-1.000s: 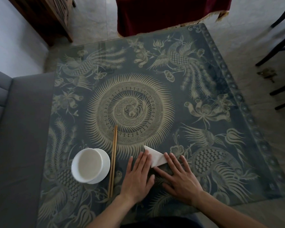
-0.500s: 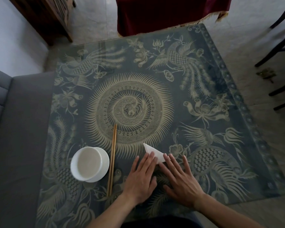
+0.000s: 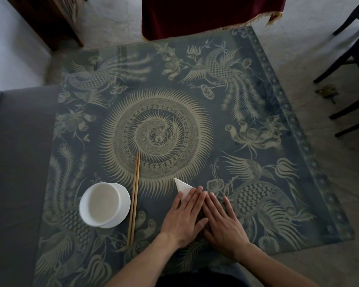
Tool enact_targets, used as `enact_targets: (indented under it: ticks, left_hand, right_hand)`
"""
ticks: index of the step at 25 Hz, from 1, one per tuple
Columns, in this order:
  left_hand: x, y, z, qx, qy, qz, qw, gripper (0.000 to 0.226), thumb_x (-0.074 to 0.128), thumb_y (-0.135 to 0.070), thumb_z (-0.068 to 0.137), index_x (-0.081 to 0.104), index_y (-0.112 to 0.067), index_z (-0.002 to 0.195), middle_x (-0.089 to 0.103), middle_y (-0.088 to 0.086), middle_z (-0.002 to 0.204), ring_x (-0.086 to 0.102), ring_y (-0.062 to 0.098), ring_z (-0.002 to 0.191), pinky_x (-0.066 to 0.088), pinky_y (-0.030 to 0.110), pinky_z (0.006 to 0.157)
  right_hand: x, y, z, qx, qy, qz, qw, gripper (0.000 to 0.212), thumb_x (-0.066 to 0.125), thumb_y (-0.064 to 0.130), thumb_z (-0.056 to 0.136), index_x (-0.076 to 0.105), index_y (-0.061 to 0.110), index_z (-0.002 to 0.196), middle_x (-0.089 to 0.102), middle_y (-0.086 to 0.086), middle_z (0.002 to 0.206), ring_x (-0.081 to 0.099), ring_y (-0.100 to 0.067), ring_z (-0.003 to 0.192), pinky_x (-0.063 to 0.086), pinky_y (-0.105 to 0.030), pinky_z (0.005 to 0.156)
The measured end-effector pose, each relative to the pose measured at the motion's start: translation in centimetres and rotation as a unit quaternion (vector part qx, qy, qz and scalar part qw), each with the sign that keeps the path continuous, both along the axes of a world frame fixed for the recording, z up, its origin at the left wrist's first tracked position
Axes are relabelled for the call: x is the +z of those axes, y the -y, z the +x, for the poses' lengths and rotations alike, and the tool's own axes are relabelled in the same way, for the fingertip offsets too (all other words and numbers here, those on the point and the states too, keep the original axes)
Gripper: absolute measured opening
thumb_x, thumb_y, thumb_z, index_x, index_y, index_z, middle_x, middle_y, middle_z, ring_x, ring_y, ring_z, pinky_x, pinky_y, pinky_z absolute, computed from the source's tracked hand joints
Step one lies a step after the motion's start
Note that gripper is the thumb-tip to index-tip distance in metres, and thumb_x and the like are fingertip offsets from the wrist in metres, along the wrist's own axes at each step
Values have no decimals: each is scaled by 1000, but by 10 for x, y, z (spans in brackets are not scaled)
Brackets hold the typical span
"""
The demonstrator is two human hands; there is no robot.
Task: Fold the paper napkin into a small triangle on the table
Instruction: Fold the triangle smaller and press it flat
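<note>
The napkin [image 3: 182,186] lies on the table [image 3: 257,224], its far corner poking out beyond the fingertips of the left hand [image 3: 184,216], the rest hidden under the fingers; the right hand [image 3: 222,222] lies flat just right of the left, fingers touching along the inner edge. Left of the fingers lie the chopsticks [image 3: 134,198]; further left, just beside them, the bowl [image 3: 104,204] sits on a saucer [image 3: 123,200]

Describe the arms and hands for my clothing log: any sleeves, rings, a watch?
Both forearms are bare to the frame's edge, with no sleeves in view. The left hand and right hand show no rings, watch, bracelet or gloves. Nails look short and unpainted.
</note>
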State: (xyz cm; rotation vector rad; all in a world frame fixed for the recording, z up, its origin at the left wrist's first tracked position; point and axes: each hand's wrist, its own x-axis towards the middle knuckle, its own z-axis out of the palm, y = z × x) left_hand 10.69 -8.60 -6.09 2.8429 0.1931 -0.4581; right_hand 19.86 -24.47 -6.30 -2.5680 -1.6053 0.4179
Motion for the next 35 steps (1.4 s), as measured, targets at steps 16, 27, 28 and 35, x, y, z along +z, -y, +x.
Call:
enact_targets:
  ticks: [16, 27, 28, 35]
  left_hand:
    - [6, -32, -12, 51, 21, 31, 998, 70, 16, -53, 103, 0, -10, 155, -9, 6, 164, -11, 20, 150, -3, 49, 118]
    - [3, -13, -51, 45, 4, 50, 998, 66, 27, -51, 103, 20, -10, 154, 12, 4, 163, 8, 19, 150, 13, 51, 114]
    - [5, -17, -56, 43, -1, 49, 998, 66, 28, -50, 102, 21, -10, 154, 13, 4, 163, 11, 19, 150, 14, 52, 114]
    - [17, -20, -41, 38, 21, 26, 999, 64, 26, -47, 104, 18, -8, 154, 7, 7, 165, 2, 20, 151, 7, 48, 118]
  right_hand:
    - [1, 2, 2, 7, 5, -3, 1000, 77, 42, 58, 95, 26, 8, 152, 20, -10, 161, 14, -23, 149, 14, -51, 115]
    - [3, 2, 4, 12, 10, -4, 1000, 77, 43, 58, 95, 30, 7, 151, 20, -10, 161, 17, -24, 148, 18, -52, 113]
    - [3, 2, 4, 12, 8, -6, 1000, 77, 43, 58, 95, 29, 7, 151, 20, -11, 161, 16, -24, 148, 18, -52, 113]
    - [1, 3, 2, 7, 2, -7, 1000, 77, 42, 58, 96, 28, 8, 152, 19, -10, 161, 14, -24, 149, 17, -52, 114]
